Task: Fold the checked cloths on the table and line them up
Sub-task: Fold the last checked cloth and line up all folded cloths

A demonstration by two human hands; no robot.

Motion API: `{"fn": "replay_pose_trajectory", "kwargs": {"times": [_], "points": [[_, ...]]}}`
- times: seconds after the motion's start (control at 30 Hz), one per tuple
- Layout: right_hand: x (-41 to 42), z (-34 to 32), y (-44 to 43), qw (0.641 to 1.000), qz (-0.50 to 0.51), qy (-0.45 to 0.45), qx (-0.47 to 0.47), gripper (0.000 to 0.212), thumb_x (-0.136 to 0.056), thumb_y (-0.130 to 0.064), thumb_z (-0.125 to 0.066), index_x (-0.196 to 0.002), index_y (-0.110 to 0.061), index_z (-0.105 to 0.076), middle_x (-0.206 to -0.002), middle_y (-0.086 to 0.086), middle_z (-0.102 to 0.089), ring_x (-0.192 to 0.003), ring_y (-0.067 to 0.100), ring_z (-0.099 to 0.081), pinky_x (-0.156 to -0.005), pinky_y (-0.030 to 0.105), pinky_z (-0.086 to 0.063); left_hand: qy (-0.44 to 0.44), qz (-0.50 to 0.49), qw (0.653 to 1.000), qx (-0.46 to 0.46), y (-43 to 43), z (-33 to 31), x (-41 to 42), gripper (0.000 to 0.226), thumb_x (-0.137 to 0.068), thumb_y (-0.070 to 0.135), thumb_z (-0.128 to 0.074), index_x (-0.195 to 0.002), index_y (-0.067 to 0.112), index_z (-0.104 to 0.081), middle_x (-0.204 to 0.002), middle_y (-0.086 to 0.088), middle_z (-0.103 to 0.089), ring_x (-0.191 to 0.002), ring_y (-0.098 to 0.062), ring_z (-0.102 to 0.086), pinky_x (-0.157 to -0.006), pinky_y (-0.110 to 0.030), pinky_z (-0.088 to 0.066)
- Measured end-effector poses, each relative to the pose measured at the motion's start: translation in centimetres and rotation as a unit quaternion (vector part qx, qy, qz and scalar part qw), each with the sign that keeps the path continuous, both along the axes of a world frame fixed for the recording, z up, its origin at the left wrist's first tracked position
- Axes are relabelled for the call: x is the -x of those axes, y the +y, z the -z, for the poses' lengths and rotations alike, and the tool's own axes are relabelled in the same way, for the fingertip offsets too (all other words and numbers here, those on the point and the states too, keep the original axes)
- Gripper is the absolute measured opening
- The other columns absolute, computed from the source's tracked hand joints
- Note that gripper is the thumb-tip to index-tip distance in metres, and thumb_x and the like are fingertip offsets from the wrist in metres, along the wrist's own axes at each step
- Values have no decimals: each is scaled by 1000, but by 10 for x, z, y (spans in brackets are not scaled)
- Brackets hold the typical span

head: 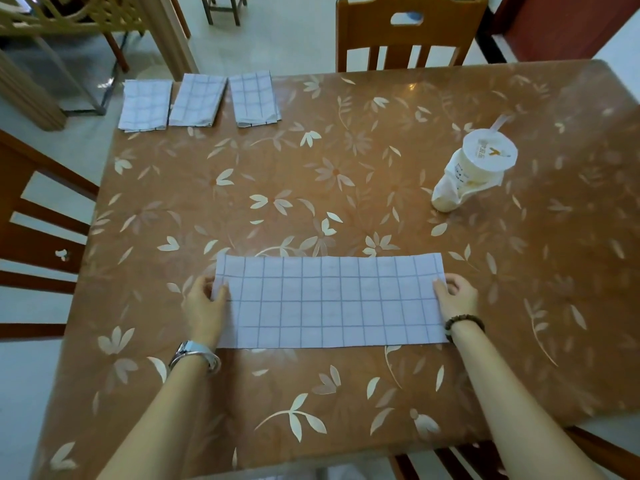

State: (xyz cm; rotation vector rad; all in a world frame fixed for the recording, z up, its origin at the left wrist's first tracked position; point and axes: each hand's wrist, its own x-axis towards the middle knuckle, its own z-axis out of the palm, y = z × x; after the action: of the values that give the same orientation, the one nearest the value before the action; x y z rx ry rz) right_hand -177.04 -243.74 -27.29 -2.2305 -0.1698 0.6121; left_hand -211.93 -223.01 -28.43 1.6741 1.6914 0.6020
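A white cloth with a grey check [329, 301] lies flat near the table's front edge as a long strip running left to right. My left hand [205, 303] pinches its left end, thumb on top of the fabric. My right hand [455, 295] pinches its right end the same way. Three folded checked cloths lie side by side at the far left corner: the left one [145, 105], the middle one [197, 100] and the right one [254, 98].
The table [346, 168] has a brown cover with a pale flower print. A sealed drink cup with a straw in a plastic bag [476, 168] stands at the right. Wooden chairs stand at the far side [408, 32], the left [34, 220] and the near right.
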Motion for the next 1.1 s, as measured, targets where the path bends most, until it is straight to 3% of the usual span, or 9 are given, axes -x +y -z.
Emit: {"fn": "replay_pose_trajectory", "kwargs": {"times": [0.1, 0.23, 0.33, 0.4, 0.53, 0.63, 0.8, 0.97, 1.1], "points": [[8, -3, 0, 997, -48, -54, -6, 42, -92, -21, -59, -132, -16, -48, -123, 2, -57, -114, 26, -55, -93, 43, -48, 20, -5, 998, -62, -8, 5, -1, 41, -84, 5, -65, -123, 7, -54, -122, -13, -57, -112, -31, -54, -94, -41, -45], [39, -5, 13, 935, -231, -261, 69, 55, -94, -21, -53, -146, -19, -34, -155, 0, -31, -142, 21, -27, -115, 40, -28, 95, 182, 962, -179, -40, 16, -28, 54, -86, 5, -64, -138, 3, -48, -146, -17, -46, -138, -32, -37, -117, -46, -26], [78, 9, 29, 890, -366, -262, 67, 55, -97, -22, -47, -150, -21, -28, -159, -5, -20, -146, 15, -15, -118, 35, -19, 112, 339, 913, -200, -72, 27, -62, 52, -93, 19, -47, -143, 5, -44, -151, -13, -41, -142, -25, -29, -119, -43, -16], [100, 24, 36, 858, -436, -260, 84, 56, -99, -27, -42, -152, -22, -23, -160, -6, -13, -148, 13, -8, -121, 35, -11, 143, 393, 887, -194, -86, 35, -80, 54, -96, 26, -38, -147, 7, -41, -155, -9, -36, -145, -23, -27, -119, -42, -13], [124, 44, 45, 820, -499, -255, 117, 57, -100, -41, -22, -153, -25, -9, -157, -12, 8, -147, 9, 7, -121, 33, 1, 185, 396, 885, -158, -98, 51, -98, 55, -101, 31, -29, -151, 9, -33, -159, -5, -27, -148, -20, -23, -119, -42, -11], [125, 51, 46, 805, -512, -265, 141, 64, -93, -49, -3, -153, -26, -3, -156, -13, 12, -146, 7, 13, -120, 33, 7, 220, 389, 882, -147, -98, 57, -98, 57, -102, 35, -24, -153, 11, -29, -161, -4, -23, -150, -18, -17, -119, -44, -10], [110, 55, 46, 777, -528, -302, 161, 63, -95, -52, -9, -153, -27, -8, -160, -8, 1, -148, 12, 3, -119, 35, 8, 256, 340, 896, -129, -95, 61, -88, 61, -102, 45, -21, -155, 15, -22, -163, -3, -15, -151, -16, -9, -121, -46, -4], [88, 57, 37, 790, -497, -313, 178, 62, -96, -52, -13, -154, -28, -9, -160, -6, 0, -148, 13, 3, -120, 39, 1, 266, 287, 914, -105, -91, 59, -79, 65, -100, 50, -15, -156, 16, -14, -163, -4, -11, -151, -20, -10, -120, -46, -1], [59, 57, 22, 817, -447, -302, 204, 64, -95, -56, -9, -152, -32, 4, -159, -9, 14, -147, 12, 14, -119, 36, 8, 274, 230, 930, -86, -80, 58, -64, 69, -98, 53, -14, -156, 15, -13, -163, -6, -10, -151, -23, -10, -122, -47, -2]]}}
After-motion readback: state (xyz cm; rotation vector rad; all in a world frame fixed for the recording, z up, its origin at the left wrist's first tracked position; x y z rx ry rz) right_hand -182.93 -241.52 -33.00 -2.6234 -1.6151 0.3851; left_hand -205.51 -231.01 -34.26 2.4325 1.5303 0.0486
